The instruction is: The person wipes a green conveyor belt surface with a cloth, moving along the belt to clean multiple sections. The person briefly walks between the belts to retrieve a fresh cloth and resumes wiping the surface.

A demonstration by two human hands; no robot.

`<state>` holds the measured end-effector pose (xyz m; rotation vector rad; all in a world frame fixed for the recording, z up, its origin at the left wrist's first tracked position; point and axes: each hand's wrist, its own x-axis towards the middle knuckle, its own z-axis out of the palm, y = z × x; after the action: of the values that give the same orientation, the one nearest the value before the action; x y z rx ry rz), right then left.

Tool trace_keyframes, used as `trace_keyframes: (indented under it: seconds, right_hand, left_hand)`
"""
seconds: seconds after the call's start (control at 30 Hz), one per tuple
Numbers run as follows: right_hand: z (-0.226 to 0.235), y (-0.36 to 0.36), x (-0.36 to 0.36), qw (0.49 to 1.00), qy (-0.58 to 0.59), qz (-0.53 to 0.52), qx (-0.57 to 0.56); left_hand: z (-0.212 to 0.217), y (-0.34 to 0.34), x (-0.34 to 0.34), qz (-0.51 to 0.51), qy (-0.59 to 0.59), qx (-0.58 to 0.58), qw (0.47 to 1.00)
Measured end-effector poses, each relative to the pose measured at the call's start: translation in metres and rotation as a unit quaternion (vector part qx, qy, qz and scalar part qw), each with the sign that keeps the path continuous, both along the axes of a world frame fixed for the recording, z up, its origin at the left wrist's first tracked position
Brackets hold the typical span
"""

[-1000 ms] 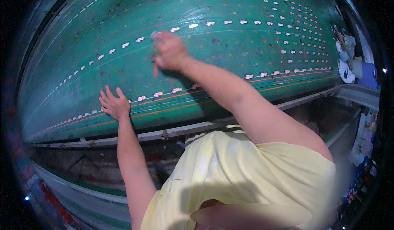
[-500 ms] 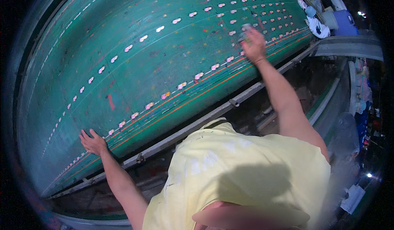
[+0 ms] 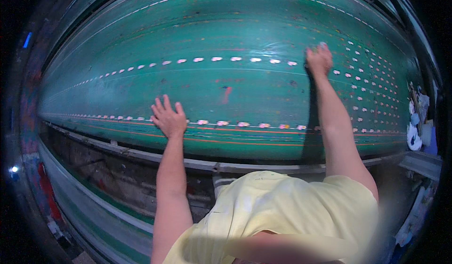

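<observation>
A long green table surface (image 3: 263,92) stretches across in front of me, with small pink-and-white pieces in rows on it. Fingers spread, my left hand (image 3: 170,119) lies on the green beside the near row of pieces (image 3: 243,124). My right hand (image 3: 319,61) reaches farther out, at the middle row of pieces (image 3: 217,59), in a gap along that row. Its fingers are curled round something small with a pale end, largely hidden by the hand. To its right, more of the pieces (image 3: 360,77) form a close grid.
Orange lines (image 3: 226,141) run along the table's near side, beside a metal rail (image 3: 197,164). White and blue containers and cloths (image 3: 414,134) crowd the right end. Behind the rail, at lower left, another long green-edged surface (image 3: 108,207) runs lengthwise.
The view has turned, so the table now lies nearly level across it. My right hand has moved from near the near row out to the middle row. My left hand remains spread on the green.
</observation>
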<state>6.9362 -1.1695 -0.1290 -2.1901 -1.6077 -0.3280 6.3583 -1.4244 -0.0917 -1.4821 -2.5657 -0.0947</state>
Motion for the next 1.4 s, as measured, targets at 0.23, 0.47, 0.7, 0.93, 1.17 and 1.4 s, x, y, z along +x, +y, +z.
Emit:
trace_keyframes:
  seconds: [0.23, 0.47, 0.7, 0.93, 1.17, 1.4]
  right_hand:
    - [0.028, -0.031, -0.429, 0.928, 0.092, 0.36, 0.004]
    - [0.039, -0.186, -0.566, 0.791, 0.104, 0.598, -0.082]
    - [0.052, -0.211, -0.385, 0.86, 0.088, 0.499, -0.062]
    - [0.018, -0.079, -0.378, 0.975, 0.029, 0.221, 0.023]
    - [0.049, -0.083, -0.613, 0.869, 0.124, 0.478, 0.028]
    - [0.07, -0.213, -0.514, 0.738, 0.106, 0.657, -0.108]
  left_hand:
    - [0.003, -0.009, -0.012, 0.006, -0.036, 0.003, 0.999]
    - [-0.012, 0.038, -0.155, -0.133, -0.298, 0.265, 0.907]
    - [0.011, 0.022, -0.377, 0.066, -0.039, -0.054, 0.996]
    - [0.0, 0.025, -0.367, 0.065, -0.001, -0.043, 0.997]
    - [0.002, 0.025, -0.375, 0.079, 0.003, -0.047, 0.996]
    - [-0.002, 0.023, -0.384, 0.083, -0.006, -0.035, 0.996]
